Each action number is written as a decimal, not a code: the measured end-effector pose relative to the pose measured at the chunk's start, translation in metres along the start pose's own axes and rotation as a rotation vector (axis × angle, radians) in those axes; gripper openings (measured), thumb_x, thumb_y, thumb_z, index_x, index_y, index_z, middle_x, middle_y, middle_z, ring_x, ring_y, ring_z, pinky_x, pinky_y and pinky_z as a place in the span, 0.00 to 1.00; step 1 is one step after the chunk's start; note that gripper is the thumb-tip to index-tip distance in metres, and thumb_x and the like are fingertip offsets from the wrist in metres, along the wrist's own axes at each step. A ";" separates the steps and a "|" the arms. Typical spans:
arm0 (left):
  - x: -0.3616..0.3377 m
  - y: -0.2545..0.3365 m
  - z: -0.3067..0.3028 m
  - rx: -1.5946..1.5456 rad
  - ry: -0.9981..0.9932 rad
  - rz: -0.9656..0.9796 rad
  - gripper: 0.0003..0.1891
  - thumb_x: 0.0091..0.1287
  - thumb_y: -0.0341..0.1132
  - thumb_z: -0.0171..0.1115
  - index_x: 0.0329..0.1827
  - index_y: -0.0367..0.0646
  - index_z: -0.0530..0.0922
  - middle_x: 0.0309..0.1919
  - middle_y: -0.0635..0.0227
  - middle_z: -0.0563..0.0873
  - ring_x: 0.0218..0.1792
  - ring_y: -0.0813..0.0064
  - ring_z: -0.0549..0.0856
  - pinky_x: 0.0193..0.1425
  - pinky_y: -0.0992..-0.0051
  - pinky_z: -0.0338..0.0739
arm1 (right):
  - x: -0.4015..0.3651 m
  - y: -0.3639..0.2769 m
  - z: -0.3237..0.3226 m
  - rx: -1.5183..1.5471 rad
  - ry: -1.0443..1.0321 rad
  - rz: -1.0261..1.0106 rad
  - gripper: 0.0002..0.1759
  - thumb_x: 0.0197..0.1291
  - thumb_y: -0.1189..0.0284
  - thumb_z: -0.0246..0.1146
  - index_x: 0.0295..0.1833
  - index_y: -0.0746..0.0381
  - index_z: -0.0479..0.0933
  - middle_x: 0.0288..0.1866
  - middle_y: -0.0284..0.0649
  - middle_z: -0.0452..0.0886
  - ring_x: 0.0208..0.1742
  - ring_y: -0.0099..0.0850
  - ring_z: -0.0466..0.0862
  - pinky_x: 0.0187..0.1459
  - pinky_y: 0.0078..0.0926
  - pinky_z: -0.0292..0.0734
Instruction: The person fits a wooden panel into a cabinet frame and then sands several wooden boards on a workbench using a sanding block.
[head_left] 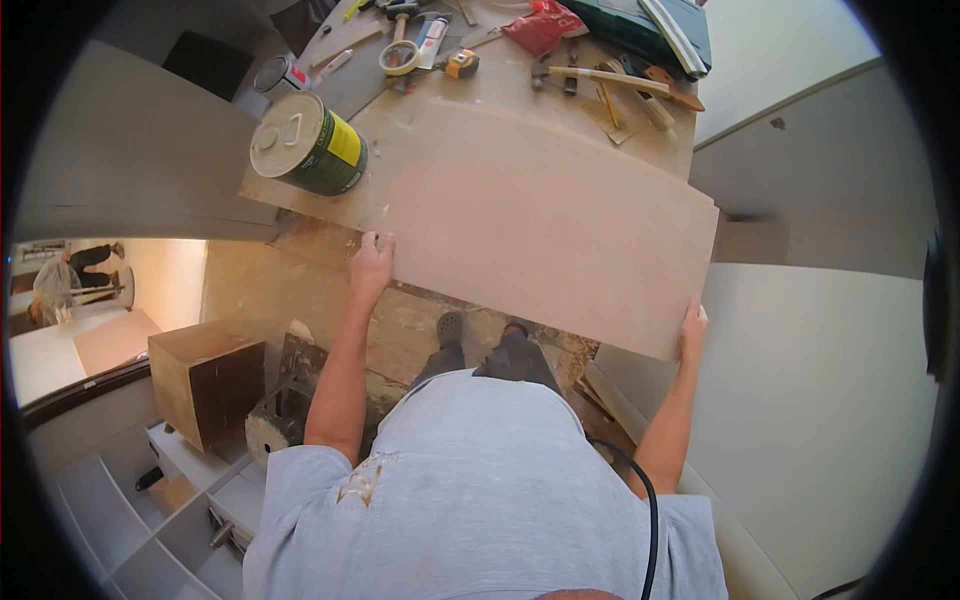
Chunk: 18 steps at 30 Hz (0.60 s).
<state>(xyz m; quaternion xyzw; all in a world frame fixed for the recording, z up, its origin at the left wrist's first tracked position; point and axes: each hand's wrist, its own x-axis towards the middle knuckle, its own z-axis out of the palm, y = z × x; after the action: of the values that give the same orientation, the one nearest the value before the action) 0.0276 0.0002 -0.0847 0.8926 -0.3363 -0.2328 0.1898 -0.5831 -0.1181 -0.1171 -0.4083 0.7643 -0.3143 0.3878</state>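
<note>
A large flat board (550, 220), pinkish-brown like MDF, lies partly over the workbench and juts past its near edge toward me. My left hand (373, 262) grips its near left corner, fingers closed around the edge. At the near right corner, my right hand (693, 328) is closed on the board's side edge. A dark green paint can (345, 150) with a yellow label stands just left of the board, its lid on. The undersides of the board and some of my fingers are hidden.
On the workbench (400, 120) lie a tape measure (461, 64), masking tape (400, 58), a hammer (600, 76), a red bag (545, 27) and a green case (640, 30). White panels (800, 380) stand right. A wooden box (207, 380) sits lower left. A black cable (652, 520) hangs beside me.
</note>
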 end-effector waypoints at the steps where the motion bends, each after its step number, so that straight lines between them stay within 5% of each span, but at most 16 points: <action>1: -0.003 -0.001 0.000 -0.004 0.007 -0.002 0.30 0.74 0.54 0.57 0.66 0.35 0.75 0.55 0.39 0.85 0.59 0.43 0.84 0.63 0.55 0.75 | -0.001 -0.002 -0.001 -0.166 0.011 0.018 0.32 0.77 0.49 0.49 0.62 0.69 0.77 0.55 0.56 0.85 0.59 0.45 0.83 0.61 0.40 0.74; 4: -0.003 -0.014 0.013 -0.125 0.066 0.189 0.26 0.73 0.50 0.60 0.60 0.35 0.80 0.52 0.43 0.87 0.56 0.47 0.86 0.61 0.57 0.77 | 0.006 0.016 -0.004 -0.312 0.026 0.000 0.31 0.77 0.49 0.50 0.62 0.68 0.78 0.56 0.54 0.85 0.59 0.45 0.83 0.61 0.40 0.74; 9: -0.002 -0.023 0.016 -0.443 -0.022 0.110 0.20 0.71 0.43 0.63 0.55 0.34 0.83 0.48 0.47 0.89 0.49 0.53 0.88 0.57 0.61 0.79 | -0.016 -0.014 -0.018 -0.306 0.028 -0.084 0.28 0.75 0.55 0.55 0.64 0.68 0.77 0.58 0.53 0.85 0.61 0.45 0.83 0.61 0.40 0.75; 11: 0.025 -0.068 0.047 -0.308 0.137 0.348 0.21 0.70 0.43 0.64 0.56 0.34 0.83 0.45 0.48 0.89 0.45 0.56 0.88 0.55 0.62 0.80 | -0.003 -0.013 -0.013 -0.298 0.090 -0.201 0.26 0.73 0.59 0.58 0.64 0.69 0.77 0.57 0.52 0.85 0.61 0.44 0.83 0.61 0.38 0.76; 18: 0.010 -0.037 0.023 -0.439 0.033 0.008 0.21 0.64 0.45 0.67 0.53 0.38 0.86 0.43 0.48 0.90 0.45 0.55 0.90 0.52 0.63 0.81 | 0.030 -0.027 0.008 -0.319 0.060 -0.196 0.25 0.72 0.57 0.59 0.55 0.70 0.82 0.48 0.47 0.88 0.48 0.39 0.86 0.51 0.37 0.79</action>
<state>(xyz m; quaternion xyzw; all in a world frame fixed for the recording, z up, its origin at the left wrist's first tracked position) 0.0411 0.0148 -0.1246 0.8320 -0.2781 -0.2852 0.3861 -0.5771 -0.1584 -0.1095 -0.5276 0.7722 -0.2376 0.2625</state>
